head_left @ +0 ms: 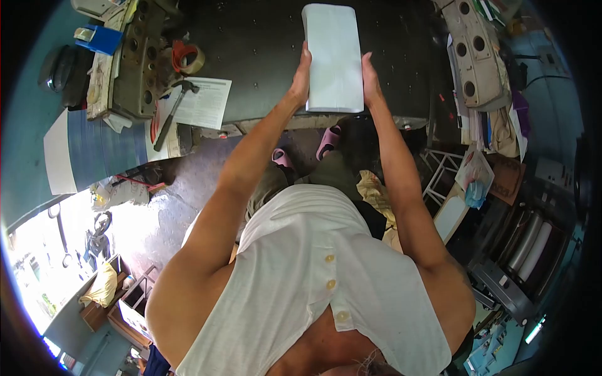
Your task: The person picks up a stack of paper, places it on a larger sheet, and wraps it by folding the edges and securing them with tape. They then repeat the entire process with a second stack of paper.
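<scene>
A long white stack or packet, like folded paper, lies lengthwise on the dark work surface, its near end by the front edge. Along its left side rests my left hand, palm facing in. On the opposite side my right hand presses against the edge with the thumb pointing up. The packet is held between both hands. Most of the fingers are hidden at its sides.
At the left are a hammer on a printed sheet, a tape roll in a red dispenser and a blue object. Metal parts with round holes stand at the right. A machine with rollers is at lower right.
</scene>
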Demonstrator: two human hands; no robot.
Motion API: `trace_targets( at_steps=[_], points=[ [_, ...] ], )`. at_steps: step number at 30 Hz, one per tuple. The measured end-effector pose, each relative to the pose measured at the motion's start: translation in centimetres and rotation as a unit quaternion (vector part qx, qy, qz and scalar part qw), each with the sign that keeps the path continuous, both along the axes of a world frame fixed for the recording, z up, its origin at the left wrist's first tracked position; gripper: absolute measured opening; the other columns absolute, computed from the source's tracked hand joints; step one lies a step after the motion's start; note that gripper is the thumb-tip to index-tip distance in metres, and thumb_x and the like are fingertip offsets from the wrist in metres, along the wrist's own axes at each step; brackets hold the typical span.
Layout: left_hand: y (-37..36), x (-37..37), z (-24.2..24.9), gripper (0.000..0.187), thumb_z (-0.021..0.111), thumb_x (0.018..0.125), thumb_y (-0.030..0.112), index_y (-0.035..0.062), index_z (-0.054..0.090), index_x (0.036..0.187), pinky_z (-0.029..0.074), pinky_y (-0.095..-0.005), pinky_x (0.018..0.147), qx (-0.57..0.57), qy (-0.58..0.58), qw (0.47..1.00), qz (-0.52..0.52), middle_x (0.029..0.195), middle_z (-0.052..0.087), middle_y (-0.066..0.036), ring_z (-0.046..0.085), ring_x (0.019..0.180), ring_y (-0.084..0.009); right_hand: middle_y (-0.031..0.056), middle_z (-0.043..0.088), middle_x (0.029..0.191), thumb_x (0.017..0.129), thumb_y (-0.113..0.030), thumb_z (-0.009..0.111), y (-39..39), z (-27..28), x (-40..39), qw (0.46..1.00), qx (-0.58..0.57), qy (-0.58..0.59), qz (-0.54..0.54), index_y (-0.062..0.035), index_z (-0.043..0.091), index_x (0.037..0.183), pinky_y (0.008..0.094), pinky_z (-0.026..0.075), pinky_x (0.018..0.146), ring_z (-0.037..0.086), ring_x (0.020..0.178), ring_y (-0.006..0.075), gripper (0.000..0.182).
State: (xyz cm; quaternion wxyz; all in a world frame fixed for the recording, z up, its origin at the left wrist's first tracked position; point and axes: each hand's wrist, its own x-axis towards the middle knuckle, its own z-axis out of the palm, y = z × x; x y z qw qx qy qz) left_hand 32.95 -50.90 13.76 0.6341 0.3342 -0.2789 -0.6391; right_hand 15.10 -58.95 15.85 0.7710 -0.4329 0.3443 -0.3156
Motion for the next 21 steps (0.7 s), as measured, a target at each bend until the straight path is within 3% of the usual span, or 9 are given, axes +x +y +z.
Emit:
trace_targets(
  at_steps=[6,8,9,11,14,15,17,19,21],
  points=[
    [0.4,-1.0,1.3,0.09,0.029,0.098,0.073,0.0149,0.004,0.162,0.04,-0.044,0.115,0.048,-0.053,0.995,0.067,0.161,0.028,-0.015,0.037,0.144,-0.0293,0.0153,0.061,0.13,0.099,-0.07,0.039,0.2,0.6,0.5,0.999,0.005,-0.032,0.0,0.0013,0.05,0.14,0.0337,0.051,0.097,0.061,0.116,0.0217,0.083],
    [0.8,-1.3,2.3,0.086,0.027,0.1,0.071,0.0139,0.008,0.162,0.041,-0.0433,0.115,0.027,0.016,0.999,0.018,0.16,0.03,-0.015,0.038,0.144,-0.0292,0.0148,0.062,0.127,0.099,-0.07,0.039,0.3,0.8,0.3,1.0,0.004,-0.01,0.007,0.0012,0.051,0.14,0.0335,0.052,0.096,0.062,0.114,0.0213,0.082],
    [1.1,-1.6,2.8,0.084,0.026,0.101,0.069,0.0134,0.01,0.162,0.041,-0.043,0.115,0.018,0.05,0.999,-0.005,0.159,0.031,-0.016,0.038,0.144,-0.0291,0.0163,0.059,0.132,0.1,-0.069,0.039,0.2,0.8,0.0,1.0,0.005,-0.014,0.015,0.0019,0.048,0.142,0.0342,0.05,0.1,0.059,0.119,0.0223,0.083],
    [1.8,-2.9,3.4,0.08,0.024,0.103,0.066,0.0116,0.015,0.161,0.042,-0.0421,0.114,0.036,0.012,0.995,0.094,0.157,0.035,-0.017,0.04,0.143,-0.0291,0.0191,0.053,0.142,0.101,-0.067,0.038,0.0,0.3,-0.3,0.999,0.012,-0.026,0.033,0.0032,0.042,0.147,0.0356,0.044,0.108,0.054,0.129,0.0244,0.084],
    [4.7,-4.1,1.4,0.079,0.024,0.103,0.066,0.0102,0.022,0.16,0.043,-0.044,0.111,0.047,-0.093,0.979,0.177,0.156,0.039,-0.016,0.041,0.142,-0.0291,0.0168,0.041,0.155,0.102,-0.066,0.034,4.0,0.8,-0.8,0.997,-0.041,0.019,-0.067,0.0016,0.028,0.155,0.0357,0.031,0.118,0.04,0.142,0.0246,0.086],
    [6.2,-4.5,0.2,0.079,0.025,0.103,0.066,0.0099,0.024,0.159,0.044,-0.0452,0.109,0.047,-0.133,0.971,0.195,0.155,0.04,-0.015,0.041,0.142,-0.0291,0.0192,0.033,0.158,0.102,-0.062,0.039,6.2,0.0,-1.2,0.992,-0.076,0.054,-0.081,0.0027,0.022,0.156,0.0372,0.026,0.12,0.034,0.146,0.0271,0.086],
    [10.6,-7.1,0.0,0.056,0.038,0.109,0.044,0.0044,0.042,0.149,0.049,-0.0374,0.101,0.102,-0.243,0.911,0.316,0.141,0.053,-0.016,0.055,0.127,-0.0283,0.024,0.017,0.165,0.102,-0.053,0.048,11.7,-2.0,-2.2,0.975,-0.144,0.128,-0.113,0.0049,0.011,0.158,0.0402,0.017,0.124,0.02,0.153,0.032,0.089],
    [14.4,-10.3,0.2,0.033,0.055,0.103,0.021,0.001,0.057,0.129,0.052,-0.0367,0.093,0.174,-0.449,0.803,0.351,0.125,0.061,-0.014,0.061,0.112,-0.0261,0.0262,0.026,0.16,0.099,-0.046,0.057,15.1,-1.3,-3.3,0.958,-0.223,0.147,-0.109,0.0022,0.021,0.157,0.0426,0.023,0.121,0.028,0.148,0.0368,0.083],
    [15.0,-12.9,0.9,0.019,0.063,0.093,0.004,-0.0001,0.062,0.111,0.053,-0.037,0.087,0.083,-0.453,0.826,0.325,0.111,0.064,-0.014,0.064,0.101,-0.0263,0.0267,0.032,0.155,0.097,-0.043,0.061,14.2,-2.0,-3.8,0.944,-0.267,0.163,-0.105,0.0011,0.028,0.153,0.0439,0.028,0.118,0.035,0.143,0.0386,0.078]
  ],
)
